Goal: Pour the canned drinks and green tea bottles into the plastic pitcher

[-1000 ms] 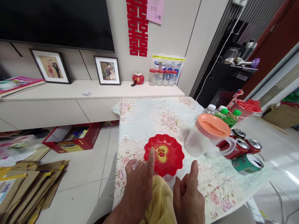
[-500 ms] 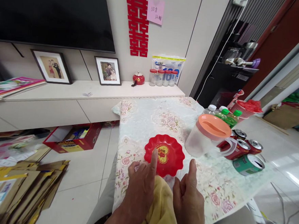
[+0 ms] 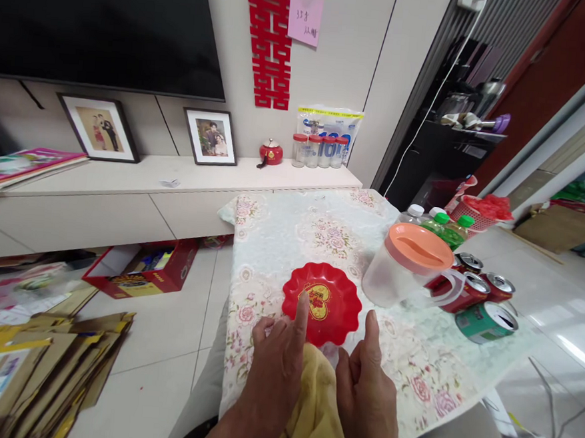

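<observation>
A yellow cloth (image 3: pixel 315 407) is held between the left hand (image 3: pixel 271 378) and right hand (image 3: pixel 367 398), fingers curled, thumbs up. A red plate (image 3: pixel 323 302) is seen at 12 o'clock.

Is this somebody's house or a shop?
Most likely a home's living room. A big television hangs above a low cabinet with framed photos, and a table with a flowery tablecloth holds a red dish and a jug.
</observation>
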Tool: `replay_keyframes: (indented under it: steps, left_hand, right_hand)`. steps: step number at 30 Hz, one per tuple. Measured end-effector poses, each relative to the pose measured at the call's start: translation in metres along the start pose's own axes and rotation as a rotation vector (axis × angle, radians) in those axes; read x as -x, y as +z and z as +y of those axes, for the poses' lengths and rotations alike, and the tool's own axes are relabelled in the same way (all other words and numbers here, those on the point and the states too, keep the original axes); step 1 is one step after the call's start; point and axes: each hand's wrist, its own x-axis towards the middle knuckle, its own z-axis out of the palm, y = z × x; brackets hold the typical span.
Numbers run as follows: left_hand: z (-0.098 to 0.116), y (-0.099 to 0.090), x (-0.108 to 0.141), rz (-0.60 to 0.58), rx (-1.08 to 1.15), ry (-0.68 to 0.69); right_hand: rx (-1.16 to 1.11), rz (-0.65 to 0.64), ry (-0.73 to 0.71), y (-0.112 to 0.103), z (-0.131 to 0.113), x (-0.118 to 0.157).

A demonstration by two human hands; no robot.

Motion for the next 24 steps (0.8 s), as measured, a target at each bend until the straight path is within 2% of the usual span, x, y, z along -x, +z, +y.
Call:
replay_keyframes:
  steps: [3, 5, 7, 11, 14, 16, 17, 20, 21, 23, 24]
  left_hand:
    - [0.004, -0.001, -0.002, -0.097, -0.099, 0.013]
    - [0.006, 0.000, 0.000, -0.202, -0.191, 0.075]
    - [0.006, 0.005, 0.006, -0.256, -0.238, 0.131]
    - [0.001, 0.018, 0.017, -0.189, -0.203, 0.197]
    - [-0.008, 0.022, 0.017, -0.122, -0.165, 0.250]
    - [-0.014, 0.019, 0.012, -0.063, -0.159, 0.282]
    - [-0.016, 0.016, 0.008, -0.038, -0.152, 0.296]
    - [-0.016, 0.012, -0.011, -0.015, -0.059, 0.311]
    - [-0.014, 0.012, -0.020, -0.026, -0.007, 0.305]
    - [-0.008, 0.015, -0.045, -0.048, 0.103, 0.273]
    - [-0.002, 0.017, -0.060, -0.077, 0.165, 0.255]
  right_hand:
    - [-0.014, -0.015, -0.082, 0.005, 0.005, 0.000]
    - [-0.029, -0.056, -0.164, 0.010, 0.010, 0.003]
    - [-0.047, -0.076, -0.240, 0.015, 0.016, 0.008]
    - [-0.067, -0.007, -0.258, 0.020, 0.032, 0.017]
    - [-0.056, 0.038, -0.223, 0.001, 0.045, 0.007]
    - [-0.029, 0.051, -0.186, -0.025, 0.054, -0.014]
    - [-0.009, 0.017, -0.177, -0.041, 0.059, -0.028]
    - [0.138, 0.127, -0.157, -0.090, 0.074, -0.087]
    - [0.179, 0.127, -0.145, -0.103, 0.079, -0.111]
    - [0.246, 0.091, -0.105, -0.119, 0.090, -0.158]
    - [0.285, 0.034, -0.085, -0.122, 0.095, -0.181]
